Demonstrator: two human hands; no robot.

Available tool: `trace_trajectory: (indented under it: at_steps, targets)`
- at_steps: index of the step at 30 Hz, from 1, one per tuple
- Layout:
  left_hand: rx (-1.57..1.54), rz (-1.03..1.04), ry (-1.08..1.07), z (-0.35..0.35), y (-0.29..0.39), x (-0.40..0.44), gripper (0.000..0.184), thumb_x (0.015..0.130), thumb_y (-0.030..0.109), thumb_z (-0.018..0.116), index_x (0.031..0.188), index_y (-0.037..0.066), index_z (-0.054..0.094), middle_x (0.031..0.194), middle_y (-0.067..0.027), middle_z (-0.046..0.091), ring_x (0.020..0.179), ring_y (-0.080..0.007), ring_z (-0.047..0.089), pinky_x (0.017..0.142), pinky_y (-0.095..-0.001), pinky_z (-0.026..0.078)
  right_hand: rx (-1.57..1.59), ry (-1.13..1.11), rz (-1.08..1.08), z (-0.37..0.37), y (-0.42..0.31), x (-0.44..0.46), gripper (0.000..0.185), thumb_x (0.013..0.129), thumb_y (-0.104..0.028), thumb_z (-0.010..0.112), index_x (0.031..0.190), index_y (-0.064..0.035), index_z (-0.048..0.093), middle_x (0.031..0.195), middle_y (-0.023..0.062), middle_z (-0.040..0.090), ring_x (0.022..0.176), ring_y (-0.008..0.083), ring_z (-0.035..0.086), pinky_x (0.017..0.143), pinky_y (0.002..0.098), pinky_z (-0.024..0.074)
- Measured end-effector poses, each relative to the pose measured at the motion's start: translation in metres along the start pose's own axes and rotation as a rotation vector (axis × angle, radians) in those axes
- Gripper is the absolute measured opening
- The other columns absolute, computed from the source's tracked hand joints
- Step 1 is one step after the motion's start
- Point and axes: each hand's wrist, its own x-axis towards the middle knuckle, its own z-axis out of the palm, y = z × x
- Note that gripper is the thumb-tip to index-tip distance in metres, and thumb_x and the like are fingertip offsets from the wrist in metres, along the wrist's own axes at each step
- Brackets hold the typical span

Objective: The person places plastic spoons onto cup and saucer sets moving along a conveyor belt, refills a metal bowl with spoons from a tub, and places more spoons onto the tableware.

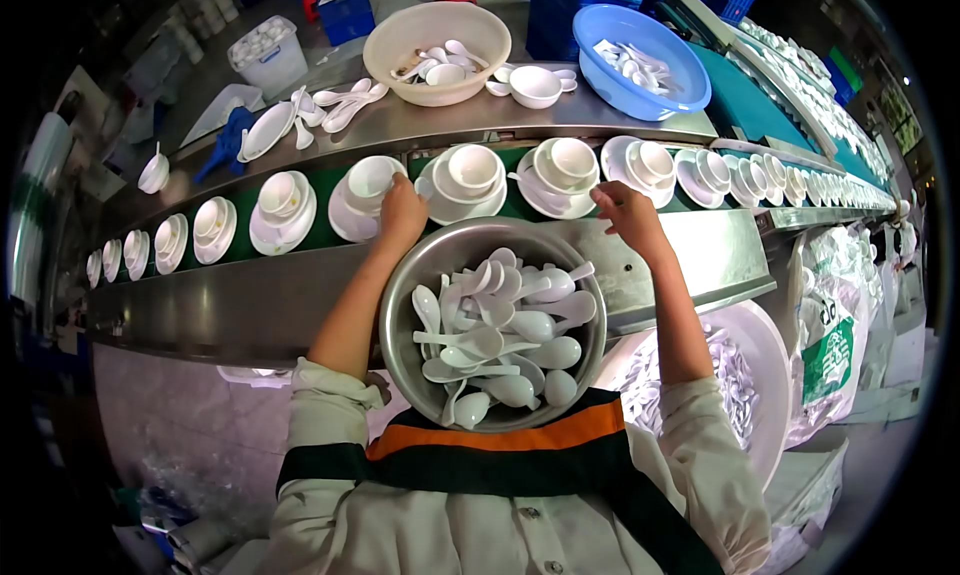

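Note:
My left hand [403,213] is at the right rim of a white cup [371,177] that stands on a plate, its fingers closed together; what they hold, if anything, is hidden. At the right edge of another stack of plate, bowl and cup [572,159], my right hand [628,215] has its fingers partly curled and apart, with nothing visible between them. A white spoon handle sticks out at that stack's left side. Between my forearms sits a steel basin [393,320] full of white spoons [533,325]. One more dish stack [474,167] stands between my hands.
More dish stacks line the green conveyor [331,190] on both sides. Behind it are a cream basin [437,30], a blue basin [640,35], loose spoons [355,105] and a blue cloth [228,143]. A large tub [775,375] of wrapped items is at the lower right.

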Motion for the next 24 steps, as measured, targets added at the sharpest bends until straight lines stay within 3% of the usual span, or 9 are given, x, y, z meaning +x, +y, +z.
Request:
trace_trajectory:
  at_steps: [3, 6, 9, 11, 13, 15, 19, 23, 24]
  targets:
    - [-0.058, 0.016, -0.047, 0.02, -0.014, 0.004, 0.027, 0.077, 0.006, 0.048, 0.096, -0.013, 0.043, 0.081, -0.0318, 0.058, 0.079, -0.0437, 0.058, 0.07, -0.0481, 0.047, 0.169, -0.268, 0.01, -0.022, -0.039, -0.036, 0.031, 0.083, -0.029, 0.061, 0.091, 0.0016, 0.059, 0.072, 0.0112, 0.063, 0.059, 0.0159, 0.059, 0.054, 0.0268, 0.0474]
    - [-0.019, 0.042, -0.091, 0.017, -0.029, 0.013, 0.026, 0.078, 0.009, 0.047, 0.093, -0.012, 0.048, 0.084, -0.0322, 0.058, 0.082, -0.0434, 0.058, 0.073, -0.0475, 0.047, -0.104, -0.484, -0.198, -0.033, -0.064, -0.061, 0.02, 0.08, -0.018, 0.064, 0.086, 0.0009, 0.059, 0.069, 0.008, 0.062, 0.058, 0.0141, 0.057, 0.055, 0.0263, 0.0459]
    - [0.23, 0.021, -0.104, -0.024, -0.019, 0.005, 0.025, 0.077, 0.011, 0.053, 0.095, -0.006, 0.05, 0.084, -0.0254, 0.061, 0.082, -0.0396, 0.06, 0.072, -0.0453, 0.048, 0.03, -0.236, -0.14, -0.047, -0.065, -0.073, 0.01, 0.077, -0.005, 0.064, 0.084, 0.0014, 0.059, 0.068, 0.0046, 0.06, 0.06, 0.0091, 0.055, 0.054, 0.0242, 0.045]
    - [0.061, 0.115, -0.078, -0.06, 0.007, -0.01, 0.021, 0.077, 0.016, 0.058, 0.091, 0.0, 0.055, 0.079, -0.0181, 0.063, 0.075, -0.0344, 0.061, 0.066, -0.0407, 0.048, 0.229, -0.071, -0.06, -0.054, -0.063, -0.075, 0.009, 0.077, -0.003, 0.064, 0.084, 0.0018, 0.059, 0.07, 0.0032, 0.06, 0.059, 0.0076, 0.054, 0.054, 0.0216, 0.0446]
    - [-0.31, 0.29, -0.177, -0.083, 0.033, -0.033, 0.021, 0.076, 0.022, 0.063, 0.083, 0.003, 0.058, 0.073, -0.0131, 0.062, 0.067, -0.0281, 0.06, 0.06, -0.0361, 0.046, 0.322, 0.127, -0.021, -0.06, -0.045, -0.064, 0.01, 0.078, -0.004, 0.064, 0.084, 0.002, 0.059, 0.072, 0.0032, 0.06, 0.058, 0.007, 0.053, 0.053, 0.0197, 0.0454]
    - [-0.376, 0.324, -0.597, -0.104, 0.069, -0.064, 0.024, 0.076, 0.025, 0.065, 0.078, 0.002, 0.059, 0.071, -0.0121, 0.06, 0.064, -0.0239, 0.059, 0.059, -0.0343, 0.045, 0.319, 0.271, 0.056, -0.056, -0.019, -0.044, 0.009, 0.08, -0.005, 0.063, 0.084, 0.0018, 0.059, 0.071, 0.0045, 0.06, 0.057, 0.0082, 0.055, 0.051, 0.0201, 0.0469]
    - [-0.145, 0.6, -0.525, -0.077, 0.082, -0.096, 0.021, 0.075, 0.022, 0.064, 0.077, 0.002, 0.06, 0.073, -0.0101, 0.059, 0.068, -0.0265, 0.058, 0.06, -0.0335, 0.044, 0.347, 0.427, 0.074, -0.003, 0.065, -0.004, 0.014, 0.082, -0.013, 0.06, 0.083, 0.0008, 0.059, 0.07, 0.0081, 0.062, 0.059, 0.0125, 0.061, 0.051, 0.0247, 0.0491]
    - [-0.29, 0.583, -0.613, -0.085, 0.088, -0.09, 0.017, 0.073, 0.016, 0.064, 0.076, 0.001, 0.058, 0.067, -0.0094, 0.054, 0.062, -0.0262, 0.053, 0.057, -0.0313, 0.043, -0.311, 0.243, -0.002, 0.025, 0.057, 0.002, 0.019, 0.079, -0.02, 0.061, 0.09, -0.0045, 0.063, 0.081, 0.0123, 0.064, 0.07, 0.028, 0.063, 0.063, 0.0361, 0.0486]
    - [-0.228, 0.607, -0.661, -0.096, 0.09, -0.086, 0.013, 0.078, 0.012, 0.063, 0.078, 0.0, 0.058, 0.068, -0.0064, 0.054, 0.061, -0.0159, 0.055, 0.056, -0.0283, 0.043, -0.373, 0.208, 0.021, 0.023, 0.042, 0.0, 0.024, 0.079, -0.025, 0.062, 0.094, -0.0055, 0.063, 0.09, 0.0136, 0.063, 0.076, 0.0338, 0.059, 0.066, 0.0377, 0.048]
